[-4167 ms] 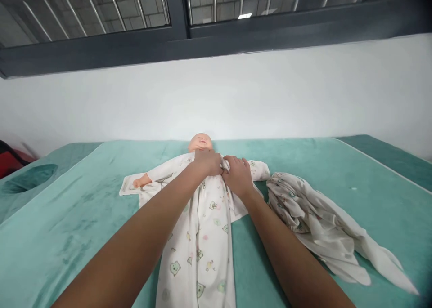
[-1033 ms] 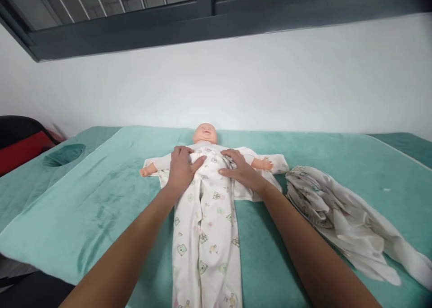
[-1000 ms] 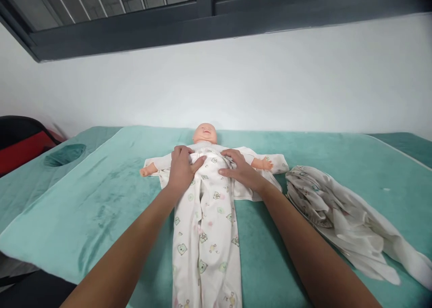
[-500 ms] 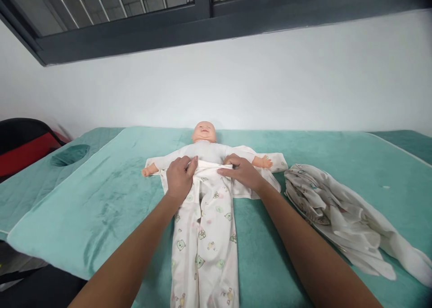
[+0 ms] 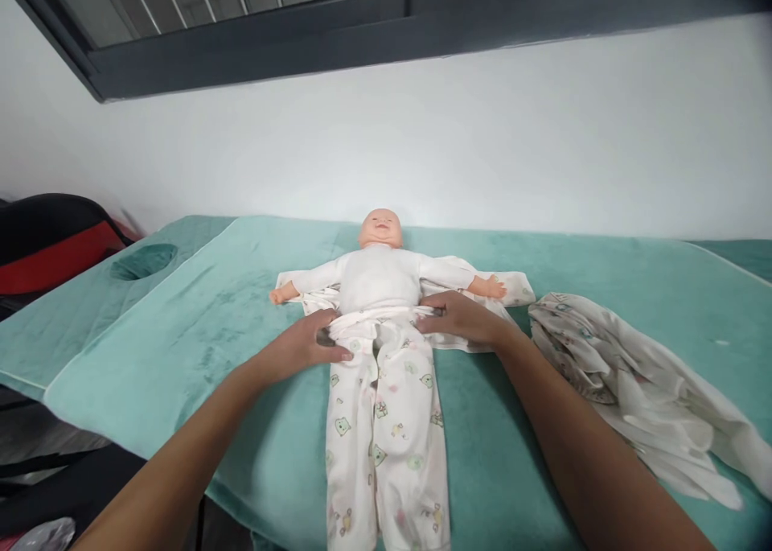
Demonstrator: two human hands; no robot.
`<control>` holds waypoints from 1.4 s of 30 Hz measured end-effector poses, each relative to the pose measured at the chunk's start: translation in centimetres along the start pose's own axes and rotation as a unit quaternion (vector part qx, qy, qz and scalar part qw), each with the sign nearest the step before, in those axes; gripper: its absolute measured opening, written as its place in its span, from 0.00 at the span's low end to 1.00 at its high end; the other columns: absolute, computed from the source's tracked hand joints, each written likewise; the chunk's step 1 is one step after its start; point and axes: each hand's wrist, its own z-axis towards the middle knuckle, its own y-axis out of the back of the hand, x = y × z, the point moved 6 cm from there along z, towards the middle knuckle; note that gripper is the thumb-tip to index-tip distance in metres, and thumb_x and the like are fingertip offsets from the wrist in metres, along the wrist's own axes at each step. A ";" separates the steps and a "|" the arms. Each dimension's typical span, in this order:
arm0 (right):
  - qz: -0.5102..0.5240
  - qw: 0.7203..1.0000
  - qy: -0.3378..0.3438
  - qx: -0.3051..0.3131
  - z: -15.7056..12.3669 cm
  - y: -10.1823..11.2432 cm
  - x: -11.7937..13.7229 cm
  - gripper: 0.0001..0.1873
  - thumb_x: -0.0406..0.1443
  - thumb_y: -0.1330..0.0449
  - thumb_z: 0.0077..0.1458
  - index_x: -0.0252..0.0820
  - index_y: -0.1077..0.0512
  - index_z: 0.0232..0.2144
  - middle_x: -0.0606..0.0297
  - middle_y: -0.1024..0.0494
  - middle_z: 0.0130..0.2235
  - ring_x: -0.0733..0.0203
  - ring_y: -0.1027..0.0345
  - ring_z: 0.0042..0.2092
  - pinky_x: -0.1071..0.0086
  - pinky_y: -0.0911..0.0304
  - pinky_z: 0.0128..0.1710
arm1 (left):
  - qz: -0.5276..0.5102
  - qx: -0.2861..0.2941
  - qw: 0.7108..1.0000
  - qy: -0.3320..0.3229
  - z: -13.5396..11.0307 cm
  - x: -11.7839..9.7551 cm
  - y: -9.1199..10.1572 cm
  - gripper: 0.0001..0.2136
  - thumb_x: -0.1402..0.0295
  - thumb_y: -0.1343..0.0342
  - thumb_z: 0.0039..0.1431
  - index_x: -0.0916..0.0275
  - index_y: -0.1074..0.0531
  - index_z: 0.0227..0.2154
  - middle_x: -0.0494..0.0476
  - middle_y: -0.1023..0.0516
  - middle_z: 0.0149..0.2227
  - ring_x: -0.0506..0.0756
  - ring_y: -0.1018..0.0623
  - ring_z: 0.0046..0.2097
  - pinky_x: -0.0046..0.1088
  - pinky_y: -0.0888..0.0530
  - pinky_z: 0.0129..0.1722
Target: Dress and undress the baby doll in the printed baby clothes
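A baby doll (image 5: pixel 381 273) in a white long-sleeved top lies on its back, arms spread. White printed trousers (image 5: pixel 386 422) cover its legs, their waistband bunched at the lower belly. At the trousers' left side, my left hand (image 5: pixel 305 343) curves round the waist, thumb in front and fingers at the band's edge; some fingertips are hidden. My right hand (image 5: pixel 461 318) pinches the waistband at the other side. An opened printed jacket (image 5: pixel 515 288) is spread beneath the doll's back and arms.
A crumpled pale cloth (image 5: pixel 633 390) lies to the right on the green padded table (image 5: pixel 181 342). The table has a round hole (image 5: pixel 145 261) at its left end. Beyond it stand a black and red chair (image 5: pixel 60 253) and a white wall (image 5: pixel 422 149) under a window.
The waistband has gone from higher on the belly down to the hips, uncovering more of the white top. My left hand has shifted down and outward; my right hand has moved slightly lower.
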 end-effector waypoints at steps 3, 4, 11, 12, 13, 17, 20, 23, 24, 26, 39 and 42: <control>0.012 1.000 0.008 0.020 -0.9 -0.5 0.4 0.19 0.49 0.30 0.38 0.42 0.27 0.24 0.70 0.30 0.25 0.61 0.39 0.29 0.70 0.47 0.28 | 0.008 0.016 0.999 -0.033 -0.5 0.0 -0.1 0.21 0.54 0.35 0.46 0.58 0.28 0.42 0.54 0.28 0.45 0.59 0.27 0.46 0.32 0.30 0.45; 0.009 1.000 0.015 0.020 -1.1 -0.7 0.7 0.19 0.48 0.29 0.36 0.42 0.27 0.24 0.70 0.30 0.25 0.61 0.39 0.29 0.70 0.46 0.28 | 0.017 0.013 0.998 -0.051 -0.6 0.1 -0.2 0.21 0.54 0.35 0.46 0.58 0.28 0.41 0.55 0.29 0.46 0.59 0.27 0.47 0.32 0.30 0.46; -0.032 0.997 0.052 -0.045 -2.6 -3.4 2.0 0.16 0.42 0.34 0.44 0.42 0.35 0.16 0.69 0.34 0.23 0.59 0.39 0.33 0.69 0.45 0.32 | 0.070 -0.150 0.979 -0.119 -1.7 1.5 -2.2 0.08 0.65 0.47 0.56 0.60 0.36 0.23 0.52 0.31 0.30 0.55 0.30 0.36 0.31 0.34 0.38; -0.018 0.997 0.037 -0.065 -2.9 -3.7 1.8 0.15 0.41 0.36 0.47 0.41 0.35 0.17 0.69 0.36 0.23 0.60 0.40 0.31 0.69 0.47 0.30 | 0.059 -0.186 0.976 -0.096 -2.0 1.9 -2.4 0.09 0.66 0.49 0.56 0.60 0.37 0.22 0.51 0.33 0.27 0.54 0.31 0.34 0.30 0.35 0.35; 0.002 0.996 0.016 -0.090 -3.3 -3.9 1.5 0.15 0.40 0.38 0.49 0.41 0.36 0.17 0.70 0.37 0.22 0.62 0.41 0.30 0.70 0.48 0.29 | 0.036 -0.218 0.973 -0.064 -2.3 2.2 -2.6 0.09 0.66 0.50 0.56 0.60 0.38 0.22 0.50 0.34 0.25 0.53 0.33 0.32 0.29 0.37 0.33; 0.085 0.976 -0.065 -0.189 -5.0 -4.5 0.6 0.13 0.41 0.40 0.51 0.41 0.35 0.21 0.72 0.38 0.22 0.65 0.45 0.27 0.71 0.52 0.27 | -0.097 -0.246 0.964 0.033 -3.0 2.5 -2.8 0.09 0.65 0.50 0.56 0.60 0.40 0.23 0.46 0.37 0.24 0.51 0.35 0.30 0.26 0.38 0.29; 0.095 0.975 -0.086 -0.181 -5.9 -5.2 1.1 0.12 0.45 0.40 0.53 0.41 0.29 0.28 0.70 0.31 0.26 0.62 0.40 0.30 0.70 0.47 0.29 | -0.127 -0.180 0.975 0.029 -3.7 1.7 -2.6 0.04 0.65 0.49 0.55 0.60 0.35 0.29 0.47 0.33 0.29 0.52 0.32 0.32 0.26 0.35 0.32; 0.072 0.990 -0.066 -0.097 -6.5 -6.3 2.5 0.14 0.46 0.39 0.53 0.43 0.26 0.35 0.67 0.25 0.34 0.56 0.34 0.37 0.67 0.41 0.35 | -0.094 -0.079 0.991 -0.045 -4.8 1.0 -2.7 0.12 0.59 0.42 0.54 0.59 0.31 0.38 0.53 0.30 0.39 0.55 0.29 0.41 0.30 0.31 0.41; 0.058 0.995 -0.053 -0.066 -6.8 -6.6 3.1 0.14 0.47 0.36 0.51 0.43 0.25 0.35 0.66 0.24 0.36 0.54 0.33 0.39 0.66 0.40 0.37 | -0.075 -0.051 0.993 -0.073 -5.3 0.9 -2.9 0.16 0.57 0.39 0.51 0.59 0.31 0.40 0.55 0.31 0.43 0.57 0.29 0.45 0.32 0.31 0.45; 0.021 0.999 -0.021 -0.025 -7.3 -7.3 4.1 0.15 0.46 0.32 0.45 0.44 0.24 0.32 0.65 0.23 0.37 0.50 0.33 0.43 0.63 0.39 0.41 | -0.034 -0.025 0.992 -0.115 -6.2 1.0 -3.2 0.22 0.55 0.34 0.46 0.58 0.30 0.42 0.58 0.33 0.48 0.60 0.32 0.51 0.35 0.32 0.52; 0.257 0.944 -0.154 -0.137 -11.0 -10.5 4.4 0.14 0.46 0.40 0.55 0.40 0.27 0.28 0.65 0.26 0.27 0.62 0.37 0.27 0.68 0.43 0.27 | -0.140 -0.087 0.986 0.035 -9.5 2.1 -4.5 0.10 0.58 0.43 0.55 0.59 0.34 0.29 0.48 0.29 0.30 0.55 0.27 0.35 0.28 0.33 0.32; 0.144 0.978 -0.124 -0.090 -12.6 -10.9 6.1 0.17 0.48 0.38 0.53 0.43 0.27 0.40 0.62 0.23 0.37 0.54 0.30 0.38 0.64 0.36 0.36 | -0.136 -0.019 0.990 -0.037 -11.3 1.4 -5.7 0.24 0.52 0.37 0.49 0.57 0.32 0.46 0.55 0.26 0.46 0.60 0.26 0.46 0.35 0.28 0.44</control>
